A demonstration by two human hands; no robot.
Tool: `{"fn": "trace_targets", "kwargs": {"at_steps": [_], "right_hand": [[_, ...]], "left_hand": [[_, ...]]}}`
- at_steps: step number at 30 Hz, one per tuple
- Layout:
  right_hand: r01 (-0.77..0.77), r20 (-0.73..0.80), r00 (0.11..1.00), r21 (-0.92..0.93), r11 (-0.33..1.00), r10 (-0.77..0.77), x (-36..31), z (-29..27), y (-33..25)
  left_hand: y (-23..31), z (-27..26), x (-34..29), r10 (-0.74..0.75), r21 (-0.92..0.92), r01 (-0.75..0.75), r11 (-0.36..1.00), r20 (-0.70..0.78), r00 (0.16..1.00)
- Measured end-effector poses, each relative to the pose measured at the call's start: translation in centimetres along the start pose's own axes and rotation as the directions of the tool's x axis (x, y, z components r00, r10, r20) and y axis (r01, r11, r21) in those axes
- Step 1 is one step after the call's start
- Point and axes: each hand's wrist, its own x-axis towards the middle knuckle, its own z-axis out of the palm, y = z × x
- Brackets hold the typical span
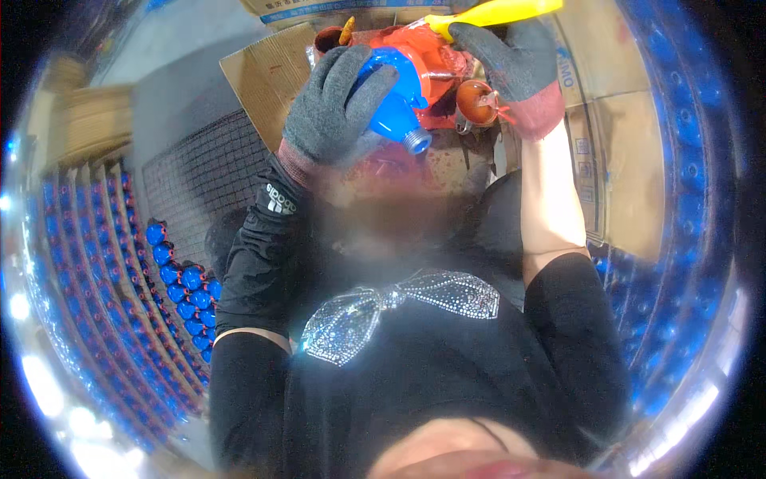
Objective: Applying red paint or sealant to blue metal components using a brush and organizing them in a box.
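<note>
My left hand (331,108), in a dark grey knit glove, is wrapped round a blue plastic bottle (392,116). Its threaded neck (416,141) points down toward me, and an orange-red band curves along its far right side. In a matching glove with a reddish cuff, my right hand (511,68) is closed on a yellow tool (503,13), broad at the right and narrowing leftward. The tool's narrow end is by red, wet-looking material (423,40) behind the bottle; its tip is unclear. Under my right hand stands a small cup of orange-red liquid (476,102).
A dark red cup (328,38) with an orange-tipped stick (347,30) stands beyond my left hand. Cardboard (267,76) lies around the work spot. Several rows of blue round pieces with red parts (187,291) stand at left; more blue pieces (690,172) line the right.
</note>
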Motion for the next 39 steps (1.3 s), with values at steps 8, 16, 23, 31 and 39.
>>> {"fn": "trace_targets", "kwargs": {"at_steps": [8,16,23,31,39], "right_hand": [[0.016,-0.054,0.998,-0.065,0.998,-0.019,-1.2,0.4,-2.8],[0.067,-0.054,0.996,-0.093,0.993,-0.073,-1.6,1.4,-3.8],[0.312,-0.009,0.95,0.101,0.945,-0.312,-0.8,1.8,-2.2],[0.206,-0.042,0.974,0.58,0.788,-0.223,-0.6,2.2,1.9],[0.048,-0.176,0.983,0.509,0.86,0.05,-0.1,2.3,1.2]], "left_hand": [[-0.1,0.5,0.4,-0.292,-0.031,0.29,0.956,-0.133,0.947],[-0.6,0.1,0.7,-0.747,-0.554,0.6,0.577,-0.061,0.662],[-1.4,-1.4,-0.4,-0.722,-0.895,0.171,-0.413,0.436,0.538],[-1.6,-3.0,-0.9,-0.52,-0.596,-0.19,-0.78,0.449,0.727],[-3.4,0.2,-1.5,-0.729,-0.858,-0.016,-0.513,0.426,0.535]]}}
